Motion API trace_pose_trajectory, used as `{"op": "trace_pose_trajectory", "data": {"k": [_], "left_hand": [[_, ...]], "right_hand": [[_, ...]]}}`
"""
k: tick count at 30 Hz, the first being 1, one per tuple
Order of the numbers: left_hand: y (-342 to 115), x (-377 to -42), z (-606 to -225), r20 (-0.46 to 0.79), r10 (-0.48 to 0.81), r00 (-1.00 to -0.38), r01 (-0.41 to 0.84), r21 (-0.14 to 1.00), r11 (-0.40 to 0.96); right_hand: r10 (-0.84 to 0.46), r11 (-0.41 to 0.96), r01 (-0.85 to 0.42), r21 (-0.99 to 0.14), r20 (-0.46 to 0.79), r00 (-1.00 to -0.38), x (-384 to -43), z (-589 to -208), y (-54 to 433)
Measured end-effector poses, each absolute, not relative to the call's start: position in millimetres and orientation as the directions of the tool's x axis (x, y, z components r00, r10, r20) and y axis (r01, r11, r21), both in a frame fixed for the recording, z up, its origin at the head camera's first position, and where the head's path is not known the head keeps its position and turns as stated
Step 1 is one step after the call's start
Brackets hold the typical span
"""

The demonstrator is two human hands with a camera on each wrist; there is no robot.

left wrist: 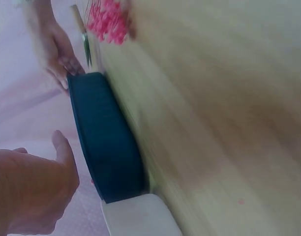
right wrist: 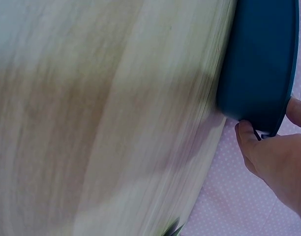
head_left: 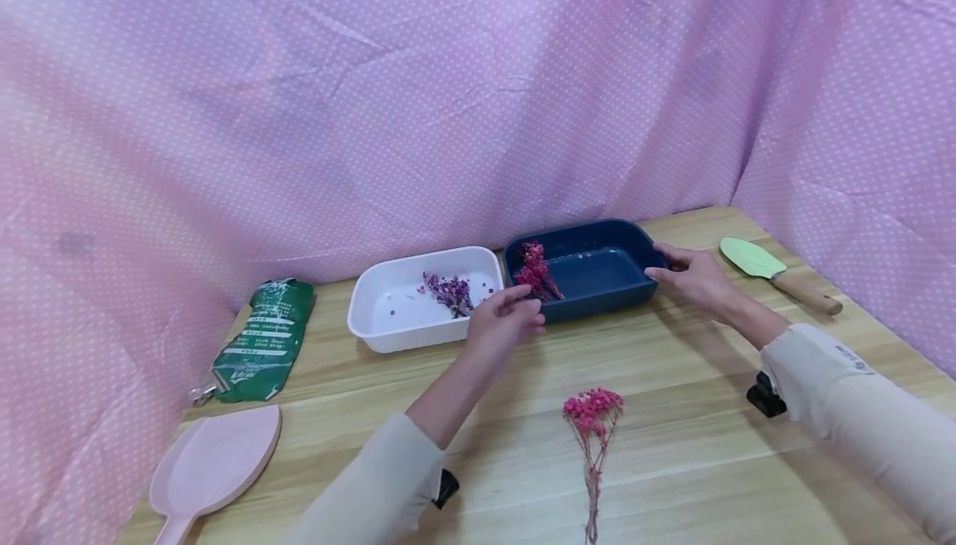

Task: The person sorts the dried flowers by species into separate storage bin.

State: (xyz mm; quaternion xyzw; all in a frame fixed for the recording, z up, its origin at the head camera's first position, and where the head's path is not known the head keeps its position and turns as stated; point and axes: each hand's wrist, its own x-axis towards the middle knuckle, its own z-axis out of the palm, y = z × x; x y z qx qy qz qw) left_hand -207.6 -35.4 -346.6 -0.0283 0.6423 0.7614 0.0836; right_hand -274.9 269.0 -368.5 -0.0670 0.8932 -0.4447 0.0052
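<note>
My right hand (head_left: pixel 695 279) pinches the right end of a dark blue rectangular dish (head_left: pixel 597 303), thumb at the rim and fingers against the outer wall. A bunch of dried red flowers (head_left: pixel 533 270) lies in the dish's left end. Over the dish's front left corner hovers my left hand (head_left: pixel 502 321), fingers loosely bent, with nothing visible in its grasp. From the left wrist, this hand (left wrist: pixel 40 189) appears beside the dish's rim. To the left, a white dish (head_left: pixel 407 339) holds a bunch of dried purple flowers (head_left: pixel 451 292) and a few loose bits.
A bunch of pink dried flowers (head_left: pixel 592 416) lies on the wooden table (head_left: pixel 687 462) in front. At the right is a green trowel (head_left: pixel 750 258) with a wooden handle. A green packet (head_left: pixel 265 342) and a pink paddle-shaped tray (head_left: pixel 220 458) lie left. Dotted pink cloth (head_left: pixel 418 114) hangs behind.
</note>
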Motion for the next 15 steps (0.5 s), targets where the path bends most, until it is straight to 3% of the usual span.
{"op": "trace_pose_trajectory", "data": {"k": [15], "left_hand": [[-81,-150,-362,-0.256,0.190,-0.948,-0.277,0.956,-0.093]], "right_hand": [[-0.131,0.592,-0.126,-0.796,0.060,-0.990,-276,-370,270]]}}
